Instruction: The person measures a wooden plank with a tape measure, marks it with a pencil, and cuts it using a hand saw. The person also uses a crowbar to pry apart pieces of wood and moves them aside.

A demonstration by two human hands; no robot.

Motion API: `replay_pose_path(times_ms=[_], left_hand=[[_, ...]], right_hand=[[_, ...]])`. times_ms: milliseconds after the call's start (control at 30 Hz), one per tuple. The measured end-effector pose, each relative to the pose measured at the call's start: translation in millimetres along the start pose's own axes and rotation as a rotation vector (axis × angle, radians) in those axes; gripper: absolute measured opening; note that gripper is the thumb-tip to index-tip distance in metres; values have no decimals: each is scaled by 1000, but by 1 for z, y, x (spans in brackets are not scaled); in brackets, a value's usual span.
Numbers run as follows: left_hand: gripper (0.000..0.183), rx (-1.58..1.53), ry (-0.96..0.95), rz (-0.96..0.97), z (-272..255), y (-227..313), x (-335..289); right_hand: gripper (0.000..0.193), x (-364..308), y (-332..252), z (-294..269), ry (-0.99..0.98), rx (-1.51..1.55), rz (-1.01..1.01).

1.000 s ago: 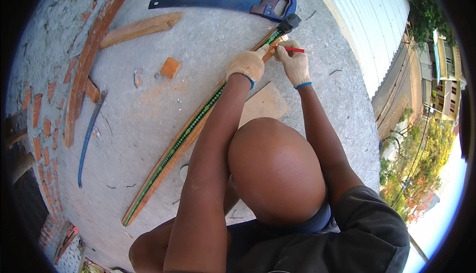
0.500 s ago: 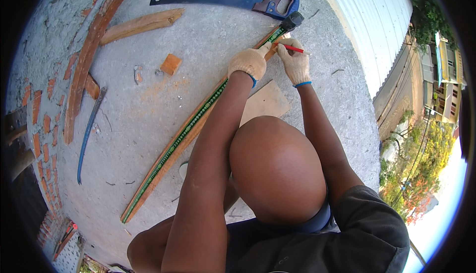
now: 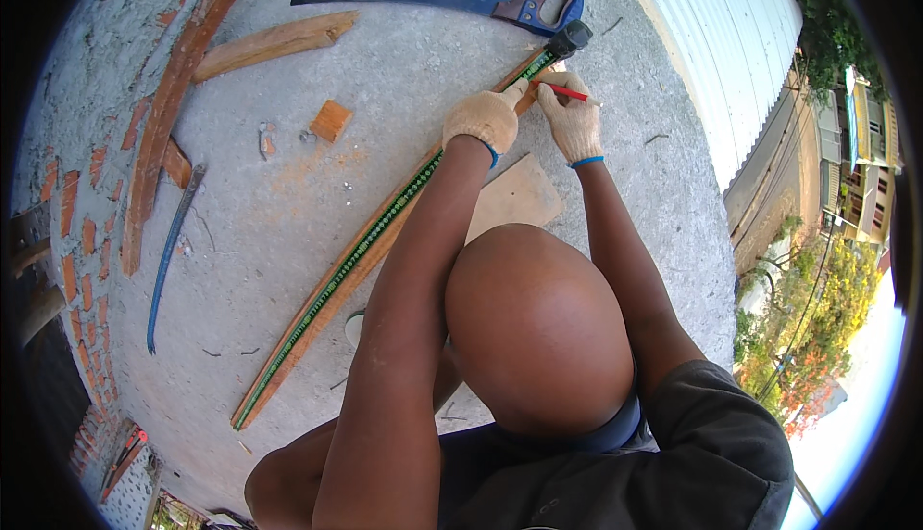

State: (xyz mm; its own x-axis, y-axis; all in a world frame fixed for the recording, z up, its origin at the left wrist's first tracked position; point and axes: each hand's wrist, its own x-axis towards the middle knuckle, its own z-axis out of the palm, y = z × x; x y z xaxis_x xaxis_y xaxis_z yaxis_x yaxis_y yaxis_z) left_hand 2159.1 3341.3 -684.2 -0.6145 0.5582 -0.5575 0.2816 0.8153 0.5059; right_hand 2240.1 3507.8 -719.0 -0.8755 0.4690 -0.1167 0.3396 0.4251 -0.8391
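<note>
Has room toward the right edge of the floor [image 3: 663, 203]; grips a red pencil [image 3: 569, 93] in the right hand [image 3: 574, 121]. Rests the left hand [image 3: 480, 120], can't tell how closed, on a long brown board [image 3: 327, 309] slanting midfloor beneath a green tape measure [image 3: 368, 244]

The left hand [image 3: 481, 123] and right hand [image 3: 574, 128] are clad in cream knitted gloves [image 3: 469, 128], edged at the wrist by blue bands [image 3: 586, 162]. A charcoal short-sleeved shirt [image 3: 716, 424] is worn, faintly marked in front; dark blue cloth [image 3: 615, 431] is bunched around one leg.
</note>
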Motion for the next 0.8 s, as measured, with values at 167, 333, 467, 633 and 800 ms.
replay_pose_path(times_ms=[167, 333, 467, 633, 800], left_hand=[[62, -2, -19, 6, 0, -1, 1], [63, 2, -12, 8, -1, -1, 1], [64, 12, -26, 11, -2, 0, 1], [64, 2, -24, 8, -2, 0, 0], [63, -3, -3, 17, 1, -2, 1]], right_hand=[[24, 0, -4, 0, -1, -33, 3], [23, 0, -4, 1, -1, 65, -16], [21, 0, -6, 0, -5, -1, -20], [21, -1, -8, -1, -12, -42, -4], [21, -1, -9, 0, -4, -19, -40]])
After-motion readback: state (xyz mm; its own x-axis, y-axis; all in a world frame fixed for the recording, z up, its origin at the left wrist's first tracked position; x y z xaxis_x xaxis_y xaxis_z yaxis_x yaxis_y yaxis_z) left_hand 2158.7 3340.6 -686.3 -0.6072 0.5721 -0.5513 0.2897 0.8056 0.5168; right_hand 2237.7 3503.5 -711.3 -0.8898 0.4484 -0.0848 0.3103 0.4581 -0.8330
